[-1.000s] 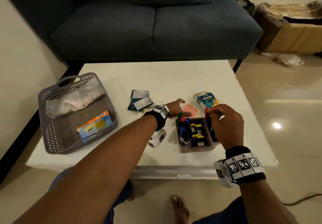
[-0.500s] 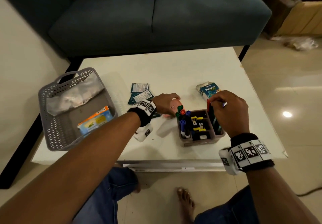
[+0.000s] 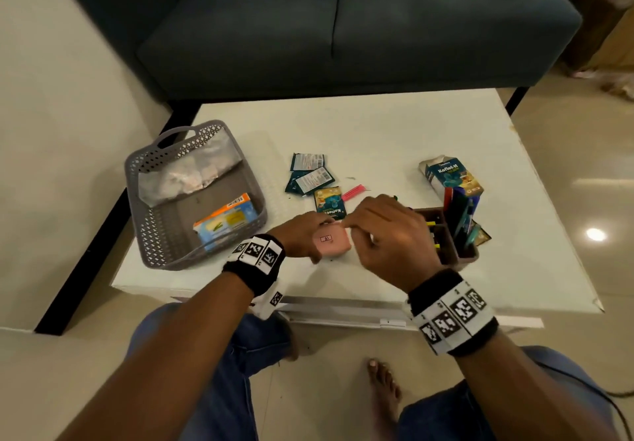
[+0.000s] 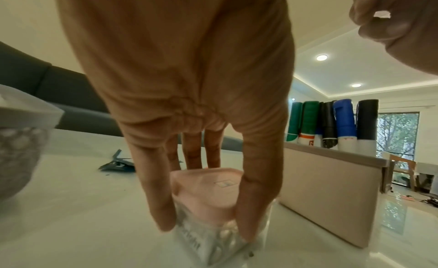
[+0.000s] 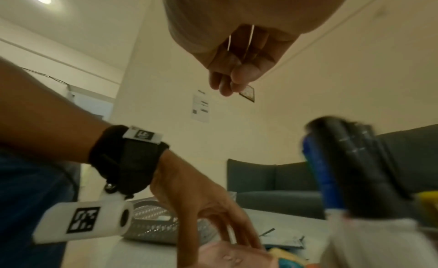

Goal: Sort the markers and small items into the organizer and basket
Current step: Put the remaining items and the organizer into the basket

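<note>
Head view shows your left hand (image 3: 306, 236) gripping a small pink-lidded box (image 3: 331, 242) from above, fingers and thumb down its sides, just at 9 o'clock of the tan organizer (image 3: 449, 240) near the front of the white counter (image 3: 377, 132). That hold likely steadies the box so it can be opened or lifted toward the grey basket (image 3: 192, 193) at 9 o'clock. Your right hand (image 3: 389, 234) hovers over the box with fingers curled; the right wrist view shows thin wire, perhaps a paper clip (image 5: 239, 37), against its fingers, so it seems to be gripping that, though I cannot tell for sure. Markers (image 4: 331, 122) stand upright in the organizer, already sorted. Teal sachets (image 3: 308, 174), a pink strip (image 3: 352, 192) and a Koflet-H carton (image 3: 451, 178) lie loose at 12 o'clock of your hands. Compared with half a second ago, your left hand has drawn the pink box nearer to you, and your right hand has left the organizer's marker slot to meet it.
</note>
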